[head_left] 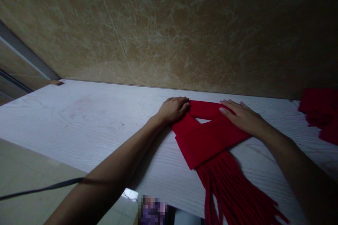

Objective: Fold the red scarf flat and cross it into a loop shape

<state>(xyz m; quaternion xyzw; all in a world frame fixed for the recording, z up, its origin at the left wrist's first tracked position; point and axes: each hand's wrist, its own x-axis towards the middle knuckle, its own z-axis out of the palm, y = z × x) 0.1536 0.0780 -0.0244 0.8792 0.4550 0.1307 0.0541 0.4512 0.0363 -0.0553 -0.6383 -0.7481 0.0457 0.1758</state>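
Observation:
A red scarf (208, 140) with long fringe lies on the white wood-grain table, folded so that its bands cross around a small gap. Its fringe (235, 186) spreads toward me and hangs past the front edge. My left hand (175, 108) rests palm down over the scarf's upper left corner, fingers laid over the cloth rather than gripping it. On the upper right fold, my right hand (239, 114) lies flat with its thumb apart from the fingers. Both palms hide the corners beneath them.
More red cloth (320, 114) is heaped at the table's right end. A tan marbled wall (169, 31) rises along the back edge of the white table (87, 119). A dark strap (39, 190) crosses at lower left, above the tiled floor.

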